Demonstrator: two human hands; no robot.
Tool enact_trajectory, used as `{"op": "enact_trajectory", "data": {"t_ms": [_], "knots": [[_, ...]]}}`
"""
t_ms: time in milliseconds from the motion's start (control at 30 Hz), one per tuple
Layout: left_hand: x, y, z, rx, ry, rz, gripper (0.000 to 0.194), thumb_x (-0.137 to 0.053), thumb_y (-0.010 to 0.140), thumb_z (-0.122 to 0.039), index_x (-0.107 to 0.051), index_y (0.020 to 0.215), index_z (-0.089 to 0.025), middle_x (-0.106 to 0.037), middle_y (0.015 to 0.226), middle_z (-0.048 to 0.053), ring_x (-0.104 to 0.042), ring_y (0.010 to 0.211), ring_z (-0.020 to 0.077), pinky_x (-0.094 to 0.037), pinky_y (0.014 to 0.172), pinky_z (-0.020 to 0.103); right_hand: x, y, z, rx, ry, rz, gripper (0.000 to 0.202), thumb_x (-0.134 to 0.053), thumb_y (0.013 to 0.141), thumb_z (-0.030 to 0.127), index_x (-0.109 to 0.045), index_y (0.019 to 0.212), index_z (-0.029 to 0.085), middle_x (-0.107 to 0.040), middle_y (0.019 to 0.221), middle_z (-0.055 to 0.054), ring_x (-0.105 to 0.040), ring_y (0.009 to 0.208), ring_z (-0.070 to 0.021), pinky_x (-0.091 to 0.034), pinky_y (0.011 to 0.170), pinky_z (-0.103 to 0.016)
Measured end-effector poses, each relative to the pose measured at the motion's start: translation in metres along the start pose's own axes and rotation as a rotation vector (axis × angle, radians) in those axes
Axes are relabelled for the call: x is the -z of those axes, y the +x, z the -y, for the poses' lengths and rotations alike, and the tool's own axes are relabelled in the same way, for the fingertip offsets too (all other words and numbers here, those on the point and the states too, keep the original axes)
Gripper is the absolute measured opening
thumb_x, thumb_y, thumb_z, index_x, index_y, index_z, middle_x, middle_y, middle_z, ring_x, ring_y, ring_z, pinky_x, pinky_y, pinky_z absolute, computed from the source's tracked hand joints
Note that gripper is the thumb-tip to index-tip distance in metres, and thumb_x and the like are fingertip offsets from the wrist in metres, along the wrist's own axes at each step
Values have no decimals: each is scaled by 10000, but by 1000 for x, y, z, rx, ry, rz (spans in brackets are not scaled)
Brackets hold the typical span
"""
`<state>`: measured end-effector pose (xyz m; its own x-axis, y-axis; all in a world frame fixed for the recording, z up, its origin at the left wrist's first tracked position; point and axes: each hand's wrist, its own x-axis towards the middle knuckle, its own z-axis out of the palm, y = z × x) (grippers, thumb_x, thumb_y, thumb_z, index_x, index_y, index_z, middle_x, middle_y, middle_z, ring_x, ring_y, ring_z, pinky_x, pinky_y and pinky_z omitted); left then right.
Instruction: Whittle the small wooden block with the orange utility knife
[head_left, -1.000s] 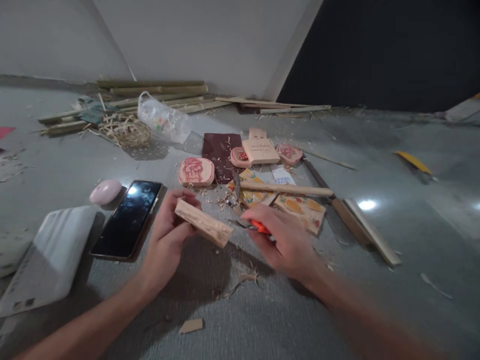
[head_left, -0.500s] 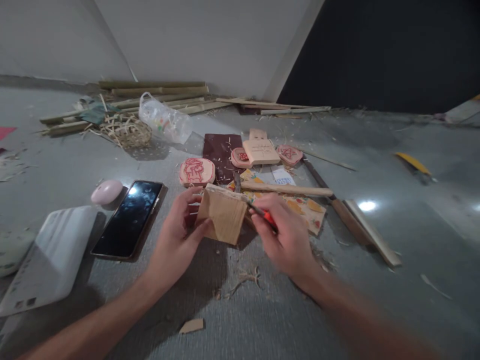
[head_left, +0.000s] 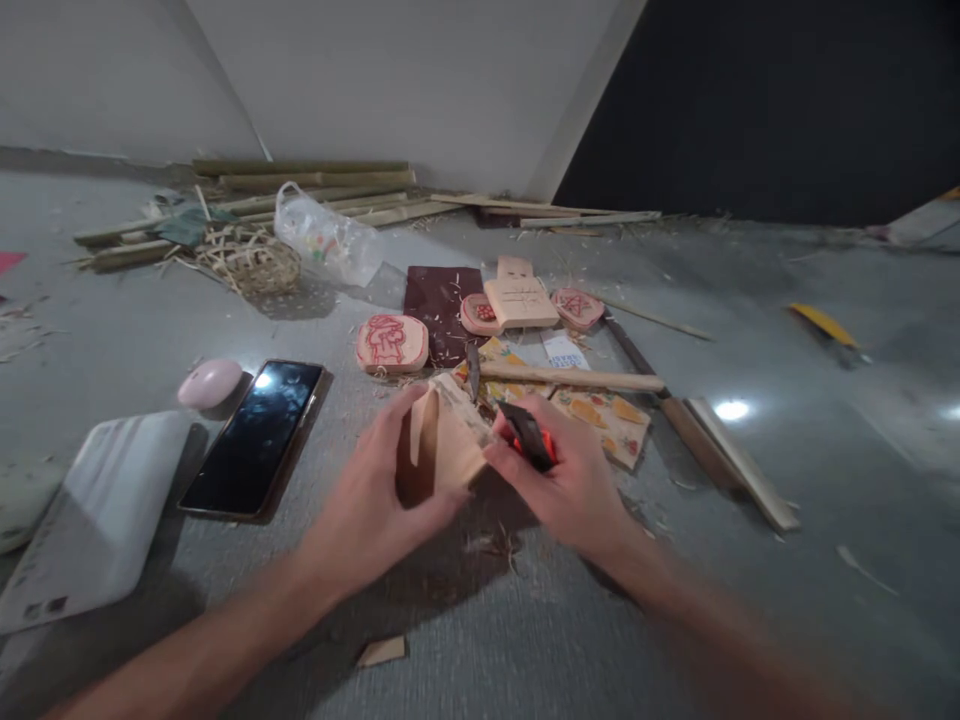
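My left hand (head_left: 394,480) grips a pale wooden block (head_left: 459,440) by its left and lower edges, and the block is tilted. Its top edge looks rough. Closed around a black and red cutter (head_left: 531,438) is my right hand (head_left: 566,470), close to the block's right side; whether the two touch is unclear. Just beyond the block lies a hammer (head_left: 570,376) with a wooden handle. Carved pieces with red drawings, one an oval block (head_left: 391,343) and another a round one (head_left: 577,309), rest behind it near a dark red sheet (head_left: 442,300).
A phone (head_left: 255,438), a pink rounded object (head_left: 211,383) and a white device (head_left: 101,515) lie at left. Bamboo strips (head_left: 315,180) and a plastic bag (head_left: 326,240) line the back. At right are a long-handled tool (head_left: 697,440) and a yellow-handled tool (head_left: 823,325).
My left hand has turned the block, so a different face and its rough edge show. The cutter in my right hand has rotated, showing more of its black part.
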<state>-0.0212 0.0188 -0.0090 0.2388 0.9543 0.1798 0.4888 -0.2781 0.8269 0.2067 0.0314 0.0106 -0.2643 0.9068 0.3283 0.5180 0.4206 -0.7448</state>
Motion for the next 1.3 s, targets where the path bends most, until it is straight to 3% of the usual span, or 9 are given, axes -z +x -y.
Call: {"op": "enact_trajectory", "data": {"t_ms": [67,167,300,400,500,600,867,1067,1300], "knots": [[-2,-4,-1,-14,61,49,1140,-910,698,-382,-247,1624,-326,-436,1609,163,-449,1458,442,-404,1170,667,0,-2,5,52,35,46,134,-675,987,351,-596,971,245,-619,744,67,-534,615,-98,-399,591,-248],[-3,-6,-1,-16,86,52,1233,-905,673,-318,-163,1658,-324,-411,1625,178,-438,1468,456,-394,1170,679,-1,-5,11,169,91,114,76,-639,1006,274,-578,971,245,-656,809,54,-576,662,-91,-422,622,-230],[-1,-4,0,-15,24,32,1122,-794,715,-191,-187,1652,-291,-433,1618,180,-461,1465,420,-370,1200,657,-3,-8,12,257,120,169,105,-594,977,178,-566,1045,253,-703,924,20,-641,768,-121,-471,703,-248],[0,-2,-2,2,-44,7,1024,-733,712,-159,-276,1622,-260,-463,1601,169,-471,1464,399,-356,1221,640,-3,-8,9,197,41,141,124,-569,973,157,-558,1049,255,-680,883,28,-612,723,-119,-444,675,-252],[1,-1,-5,16,-118,-18,936,-650,737,-140,-327,1608,-253,-487,1598,147,-470,1478,376,-359,1230,618,-3,-6,6,144,-69,119,17,-570,1011,257,-555,1016,249,-635,805,40,-564,661,-119,-394,631,-264],[3,-3,-6,-18,-124,-36,901,-586,760,-115,-335,1614,-256,-487,1611,131,-465,1488,357,-352,1234,612,-3,-4,6,143,-92,164,184,-536,1045,416,-562,1026,234,-651,840,13,-572,695,-144,-389,648,-289],[7,-1,-9,-104,-160,-39,660,-630,877,-172,-449,1507,-256,-586,1514,135,-577,1381,343,-445,1165,557,-4,-5,11,251,-91,288,255,-441,1074,429,-564,1088,206,-656,944,-34,-587,815,-182,-413,734,-330],[7,-1,-4,-109,-88,-58,680,-748,834,-197,-462,1445,-285,-608,1449,125,-637,1285,334,-509,1079,496,-3,-7,11,314,-125,289,236,-435,1070,394,-583,1067,209,-656,875,-16,-581,742,-165,-397,670,-310],[8,-4,6,-159,31,-96,606,-701,834,-189,-393,1348,-277,-564,1429,137,-623,1277,320,-539,1007,472,1,-5,10,247,-187,300,293,-433,1064,399,-597,920,203,-640,810,-13,-569,695,-155,-383,633,-298]]}}
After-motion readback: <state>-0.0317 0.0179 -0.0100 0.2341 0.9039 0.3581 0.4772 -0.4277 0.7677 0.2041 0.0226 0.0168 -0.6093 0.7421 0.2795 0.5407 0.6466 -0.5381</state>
